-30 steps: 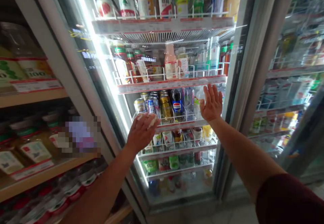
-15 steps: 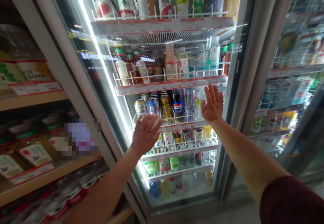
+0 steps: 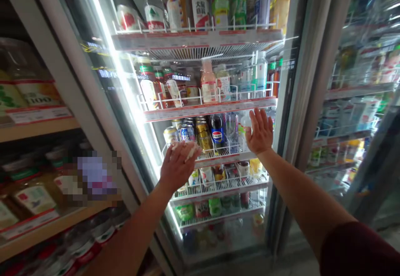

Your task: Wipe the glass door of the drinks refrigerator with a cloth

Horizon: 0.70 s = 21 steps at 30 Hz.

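Both my hands rest flat on the glass door [image 3: 281, 80] of a lit drinks fridge. My left hand [image 3: 178, 165] is open, fingers stretched to the right, over the shelf of cans [image 3: 187, 132]. My right hand [image 3: 260, 131] is open with fingers spread upward, near the door's right edge, level with a Pepsi bottle [image 3: 218, 131] behind the glass. Neither hand holds anything.
Wire shelves inside hold several bottles and cans [image 3: 212, 84] on each level. Wooden shelves [image 3: 40, 126] with jars and bottles stand at the left. A second glass-door fridge [image 3: 359, 101] stands at the right, past a grey door frame [image 3: 315, 59].
The view has dropped slightly, so the shelves sit lower in frame. Both hands stay flat on the glass, shifted a little leftward with the door.
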### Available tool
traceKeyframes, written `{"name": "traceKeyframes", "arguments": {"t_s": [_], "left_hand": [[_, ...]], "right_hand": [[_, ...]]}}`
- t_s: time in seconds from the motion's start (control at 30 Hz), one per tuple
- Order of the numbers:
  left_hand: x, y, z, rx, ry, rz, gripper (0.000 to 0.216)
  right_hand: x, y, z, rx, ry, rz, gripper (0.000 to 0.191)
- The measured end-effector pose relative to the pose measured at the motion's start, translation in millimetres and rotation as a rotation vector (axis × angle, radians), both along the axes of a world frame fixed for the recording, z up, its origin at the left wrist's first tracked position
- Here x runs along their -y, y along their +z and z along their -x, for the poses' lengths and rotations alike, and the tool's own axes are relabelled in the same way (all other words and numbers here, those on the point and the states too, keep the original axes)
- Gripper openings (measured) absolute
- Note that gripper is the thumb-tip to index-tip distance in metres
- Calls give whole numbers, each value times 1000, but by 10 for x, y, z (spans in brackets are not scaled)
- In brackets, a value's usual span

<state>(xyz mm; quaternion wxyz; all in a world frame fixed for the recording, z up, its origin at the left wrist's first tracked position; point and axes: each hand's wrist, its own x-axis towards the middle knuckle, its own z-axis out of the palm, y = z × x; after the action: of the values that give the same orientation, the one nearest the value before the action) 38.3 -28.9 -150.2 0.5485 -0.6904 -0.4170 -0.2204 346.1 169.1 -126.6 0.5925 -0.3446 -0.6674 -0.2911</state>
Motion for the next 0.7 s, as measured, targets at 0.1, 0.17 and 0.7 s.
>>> {"name": "traceKeyframes", "arguments": {"t_s": [0.1, 0.17, 0.7], "left_hand": [[13, -75, -23, 103, 44, -47, 61], [29, -157, -22, -40, -25, 30, 56], [-241, 114, -295, -159, -110, 17, 52]], "right_hand": [[0, 0, 1, 4, -3, -33, 66], [1, 0, 1, 3, -1, -54, 66], [26, 14, 32, -2, -22, -33, 68]]}}
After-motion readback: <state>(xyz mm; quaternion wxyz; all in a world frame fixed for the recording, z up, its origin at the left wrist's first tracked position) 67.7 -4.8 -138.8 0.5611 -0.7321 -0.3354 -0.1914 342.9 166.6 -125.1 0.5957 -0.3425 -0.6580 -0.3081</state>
